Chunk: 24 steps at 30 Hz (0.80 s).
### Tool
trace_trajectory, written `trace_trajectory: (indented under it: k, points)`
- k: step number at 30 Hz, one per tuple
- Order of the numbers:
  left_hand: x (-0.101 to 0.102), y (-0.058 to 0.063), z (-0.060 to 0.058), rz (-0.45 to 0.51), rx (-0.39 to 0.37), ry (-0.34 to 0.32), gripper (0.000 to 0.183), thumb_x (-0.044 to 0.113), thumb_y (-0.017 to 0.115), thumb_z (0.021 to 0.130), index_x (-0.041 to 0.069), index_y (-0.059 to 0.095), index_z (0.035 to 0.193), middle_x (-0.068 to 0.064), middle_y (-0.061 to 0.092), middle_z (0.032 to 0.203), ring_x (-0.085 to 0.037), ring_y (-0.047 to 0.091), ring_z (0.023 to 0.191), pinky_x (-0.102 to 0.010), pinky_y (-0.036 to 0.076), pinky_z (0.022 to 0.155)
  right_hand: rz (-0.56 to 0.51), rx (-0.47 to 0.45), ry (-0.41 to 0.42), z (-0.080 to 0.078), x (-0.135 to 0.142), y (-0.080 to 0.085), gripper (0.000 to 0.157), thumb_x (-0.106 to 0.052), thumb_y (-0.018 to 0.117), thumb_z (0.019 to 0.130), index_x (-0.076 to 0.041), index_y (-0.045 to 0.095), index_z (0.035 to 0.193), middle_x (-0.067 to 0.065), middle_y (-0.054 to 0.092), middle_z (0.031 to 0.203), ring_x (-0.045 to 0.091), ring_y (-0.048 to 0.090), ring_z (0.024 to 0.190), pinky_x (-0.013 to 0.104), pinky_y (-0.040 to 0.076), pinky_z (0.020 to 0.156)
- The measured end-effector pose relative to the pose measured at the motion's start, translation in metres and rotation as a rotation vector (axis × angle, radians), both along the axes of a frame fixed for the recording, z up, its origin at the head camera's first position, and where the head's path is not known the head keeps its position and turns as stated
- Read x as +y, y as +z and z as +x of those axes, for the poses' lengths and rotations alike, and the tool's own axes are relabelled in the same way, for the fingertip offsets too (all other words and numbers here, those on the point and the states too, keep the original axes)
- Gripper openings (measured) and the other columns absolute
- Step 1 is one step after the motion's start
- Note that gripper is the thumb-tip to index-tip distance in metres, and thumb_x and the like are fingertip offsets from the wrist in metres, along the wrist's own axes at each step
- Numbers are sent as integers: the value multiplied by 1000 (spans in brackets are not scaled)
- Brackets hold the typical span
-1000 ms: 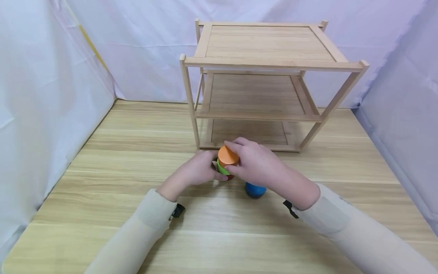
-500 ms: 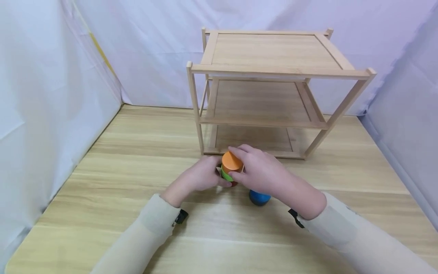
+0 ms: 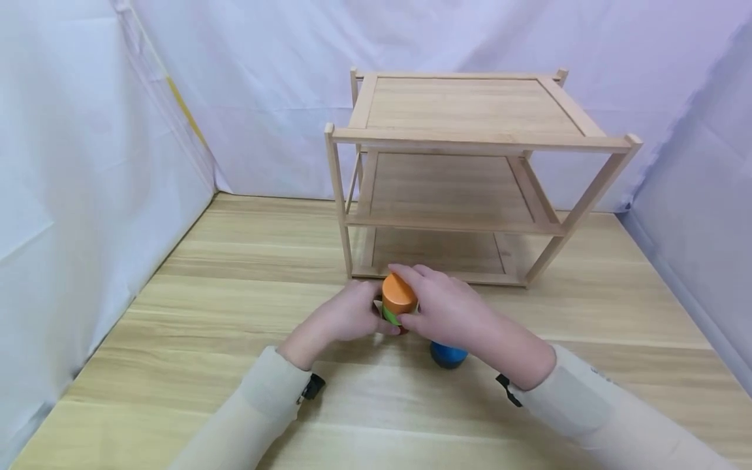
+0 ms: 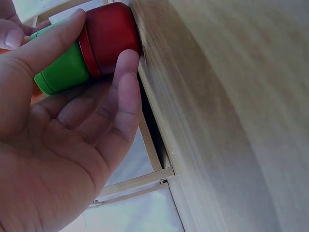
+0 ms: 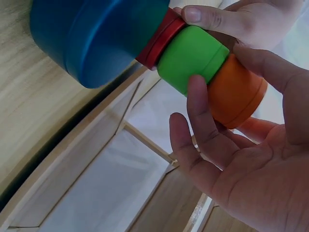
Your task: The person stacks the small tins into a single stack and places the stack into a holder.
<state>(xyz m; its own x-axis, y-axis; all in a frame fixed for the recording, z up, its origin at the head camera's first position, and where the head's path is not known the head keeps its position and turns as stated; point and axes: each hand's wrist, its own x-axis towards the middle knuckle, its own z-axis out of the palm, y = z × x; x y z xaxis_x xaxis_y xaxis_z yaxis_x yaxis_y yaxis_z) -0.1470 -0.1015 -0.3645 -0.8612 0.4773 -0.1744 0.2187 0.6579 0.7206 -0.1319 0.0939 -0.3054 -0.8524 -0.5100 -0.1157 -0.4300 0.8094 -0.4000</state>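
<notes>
Three cups stand in an upright stack on the table before the rack. The orange cup is on top, the green cup in the middle and the red cup at the bottom, its base against the tabletop. My left hand grips the red cup from the left, its thumb lying across the green one too. From the right, my right hand holds the orange cup between thumb and fingers, one fingertip at the green cup's side. A larger blue cup stands beside the stack, partly hidden under my right hand.
A three-tier wooden rack stands just behind the stack, its front left post close to my left hand. White cloth hangs at the back and both sides. Wood-grain tabletop extends around the rack and forearms.
The head view has tilted, so rack and hands appear lower and slightly to the right. Both hands keep their hold on the stack, and the blue cup stays beside it.
</notes>
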Motion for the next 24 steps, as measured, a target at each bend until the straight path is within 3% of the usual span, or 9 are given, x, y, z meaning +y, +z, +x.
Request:
trace_trajectory:
  k: [12, 24]
  points:
    - [-3, -1, 2, -2, -30, 11, 37, 22, 90, 87, 17, 73, 120, -1, 77, 124, -15, 67, 83, -31, 57, 79, -34, -12, -5, -1, -3, -6, 79, -25, 85, 92, -17, 46, 160, 11, 66, 137, 21, 68, 100, 43, 64, 89]
    - [-1, -1, 0, -12, 0, 6, 36, 23, 90, 88, 17, 74, 119, -1, 78, 123, -14, 67, 85, -32, 57, 80, -64, -12, -5, -4, -1, -7, 76, -23, 85, 91, -17, 49, 158, 10, 65, 138, 22, 68, 105, 45, 63, 93]
